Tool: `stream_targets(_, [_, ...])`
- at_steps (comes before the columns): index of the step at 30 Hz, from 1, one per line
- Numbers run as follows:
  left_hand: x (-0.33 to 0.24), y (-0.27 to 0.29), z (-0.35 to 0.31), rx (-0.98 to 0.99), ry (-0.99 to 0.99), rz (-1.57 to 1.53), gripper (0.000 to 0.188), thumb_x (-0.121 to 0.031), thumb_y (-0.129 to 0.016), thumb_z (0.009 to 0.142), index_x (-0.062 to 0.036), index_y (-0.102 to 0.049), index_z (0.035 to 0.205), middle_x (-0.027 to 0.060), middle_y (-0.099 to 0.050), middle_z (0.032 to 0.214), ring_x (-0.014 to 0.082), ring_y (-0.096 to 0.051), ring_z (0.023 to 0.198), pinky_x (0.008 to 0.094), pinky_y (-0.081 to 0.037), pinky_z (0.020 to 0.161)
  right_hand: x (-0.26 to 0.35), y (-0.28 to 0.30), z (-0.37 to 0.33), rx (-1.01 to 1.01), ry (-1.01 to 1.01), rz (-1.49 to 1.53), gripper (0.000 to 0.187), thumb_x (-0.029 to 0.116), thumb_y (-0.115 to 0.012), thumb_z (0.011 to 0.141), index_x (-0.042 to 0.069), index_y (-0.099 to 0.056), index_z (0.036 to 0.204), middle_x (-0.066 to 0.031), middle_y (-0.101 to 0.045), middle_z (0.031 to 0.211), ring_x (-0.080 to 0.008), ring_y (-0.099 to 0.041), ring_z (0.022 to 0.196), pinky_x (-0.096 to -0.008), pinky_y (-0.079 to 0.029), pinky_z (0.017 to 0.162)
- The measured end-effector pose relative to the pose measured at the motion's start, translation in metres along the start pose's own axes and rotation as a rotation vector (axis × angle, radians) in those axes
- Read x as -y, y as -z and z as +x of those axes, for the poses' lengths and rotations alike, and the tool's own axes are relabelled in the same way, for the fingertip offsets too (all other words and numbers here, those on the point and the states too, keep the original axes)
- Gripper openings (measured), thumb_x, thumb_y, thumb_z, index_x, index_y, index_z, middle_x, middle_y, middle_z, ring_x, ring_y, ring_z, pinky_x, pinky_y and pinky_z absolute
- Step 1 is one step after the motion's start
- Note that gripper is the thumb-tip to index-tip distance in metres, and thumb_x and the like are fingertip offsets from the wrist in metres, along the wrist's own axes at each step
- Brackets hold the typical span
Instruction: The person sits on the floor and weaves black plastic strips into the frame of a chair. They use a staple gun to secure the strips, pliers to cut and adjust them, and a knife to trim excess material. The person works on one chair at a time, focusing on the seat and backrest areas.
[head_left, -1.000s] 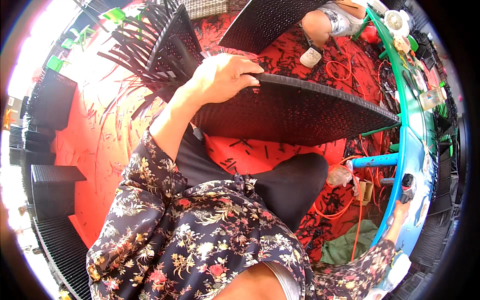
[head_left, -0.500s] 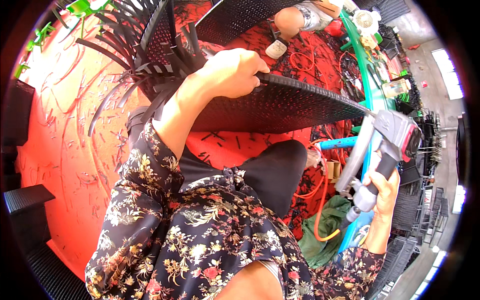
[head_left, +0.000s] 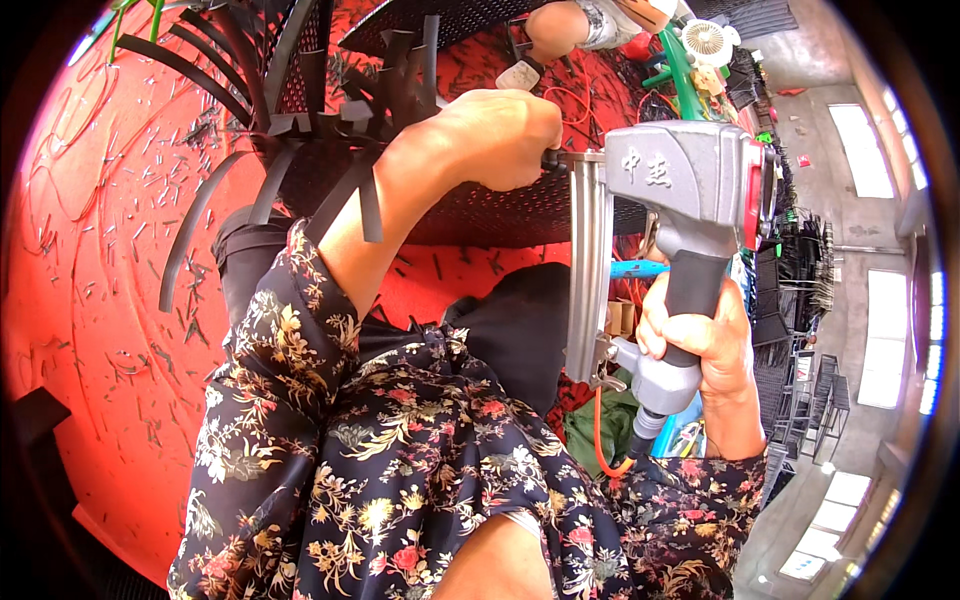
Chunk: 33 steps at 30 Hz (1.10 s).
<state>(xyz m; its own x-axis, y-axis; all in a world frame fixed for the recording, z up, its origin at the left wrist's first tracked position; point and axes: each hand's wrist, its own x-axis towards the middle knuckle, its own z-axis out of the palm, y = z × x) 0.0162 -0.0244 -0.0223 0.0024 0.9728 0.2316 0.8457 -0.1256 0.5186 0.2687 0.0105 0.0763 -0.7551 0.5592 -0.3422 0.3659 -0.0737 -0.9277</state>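
Observation:
A black woven panel (head_left: 485, 222), perforated and dark, slants across above my lap. My left hand (head_left: 500, 140) is closed on its upper edge, with the fingertips partly hidden. Loose flat black strips (head_left: 200, 70) fan out from the panel's left end, and some hang over my left forearm. In my right hand (head_left: 705, 335), fingers wrapped round the black grip, is a grey pneumatic staple gun (head_left: 675, 180). Its nose points left at the panel edge, right beside my left knuckles; whether it touches cannot be made out. An orange air hose (head_left: 599, 440) loops from the gun's base.
Cut black scraps litter the red floor covering (head_left: 120, 350). A blue bar (head_left: 638, 269) and crumpled green cloth (head_left: 610, 425) lie on the right. Beyond, another person's knee (head_left: 555, 28) shows near a second woven panel (head_left: 440, 25). A small fan (head_left: 708, 42) stands at the far right.
The staple gun in my right hand has moved left and now has its nose at the panel edge by my left hand. My left hand keeps its grip; the view has shifted.

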Motion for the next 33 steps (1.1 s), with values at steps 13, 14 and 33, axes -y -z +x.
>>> stream_targets(13, [-0.011,-0.01,-0.001,-0.029,0.022,0.029,0.028,-0.003,-0.055,0.067,-0.0039,-0.068,0.092,0.0191,-0.064,0.082,0.0356,-0.061,0.087,0.0437,-0.048,0.078,-0.001,0.005,0.002,-0.016,-0.048,-0.09,0.022,0.016,-0.064,0.07,0.0,-0.051,0.073,-0.0074,-0.052,0.061,-0.0162,-0.054,0.05,-0.0311,-0.047,0.051])
stream_targets(14, [-0.012,-0.011,-0.002,-0.034,0.017,0.03,0.027,-0.003,-0.054,0.066,-0.0029,-0.068,0.09,0.0195,-0.064,0.081,0.0359,-0.061,0.086,0.044,-0.048,0.078,-0.002,0.005,0.002,-0.016,-0.056,-0.087,0.022,0.016,-0.064,0.071,0.0,-0.051,0.073,-0.0075,-0.052,0.061,-0.0163,-0.054,0.05,-0.0312,-0.047,0.051])
stream_targets(33, [0.018,-0.013,0.013,0.042,0.118,-0.058,0.033,-0.011,-0.07,0.062,0.0028,-0.064,0.091,0.0231,-0.062,0.08,0.0355,-0.062,0.081,0.0383,-0.047,0.071,-0.017,0.026,-0.006,-0.137,0.117,0.127,0.021,0.016,-0.065,0.074,0.0,-0.054,0.082,-0.0074,-0.056,0.065,-0.0156,-0.056,0.056,-0.0281,-0.047,0.054])
